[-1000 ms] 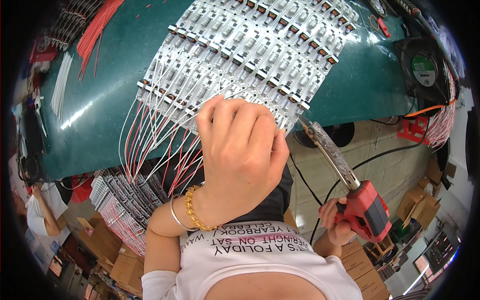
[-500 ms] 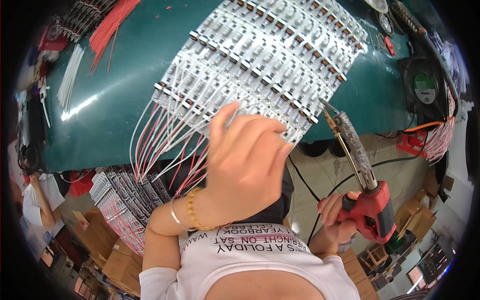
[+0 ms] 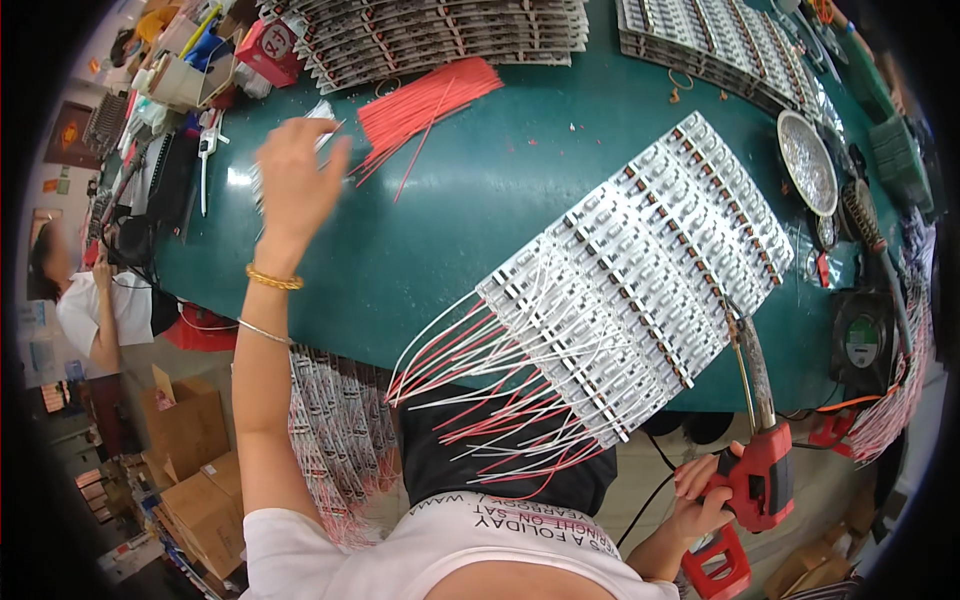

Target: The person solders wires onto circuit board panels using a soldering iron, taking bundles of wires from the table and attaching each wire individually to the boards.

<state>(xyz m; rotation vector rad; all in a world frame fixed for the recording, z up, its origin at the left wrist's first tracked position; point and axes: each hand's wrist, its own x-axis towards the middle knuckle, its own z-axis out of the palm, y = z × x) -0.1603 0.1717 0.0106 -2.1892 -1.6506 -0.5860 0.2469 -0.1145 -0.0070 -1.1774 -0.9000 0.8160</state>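
Observation:
My left hand is stretched out at the left of the table, thumb apart from the fingers, over a small bundle of white wires. The hand partly covers that bundle, and no wire shows clearly in its fingers. My right hand is wrapped round the red and black grip of a trigger-style soldering gun. The gun points up, its tip by the right edge of a panel of white circuit boards. Red and white wires trail from the panel's near-left edge over my lap.
Red wires lie beyond my left hand. Stacked board panels stand at the back. On the right are an oval metal dish and a black fan. Wired boards hang below the table edge. Another person sits far left.
My left hand has left the panel's near edge and moved far left to the white wires. The right hand still grips the soldering gun. The view has shifted, showing more of the table's back.

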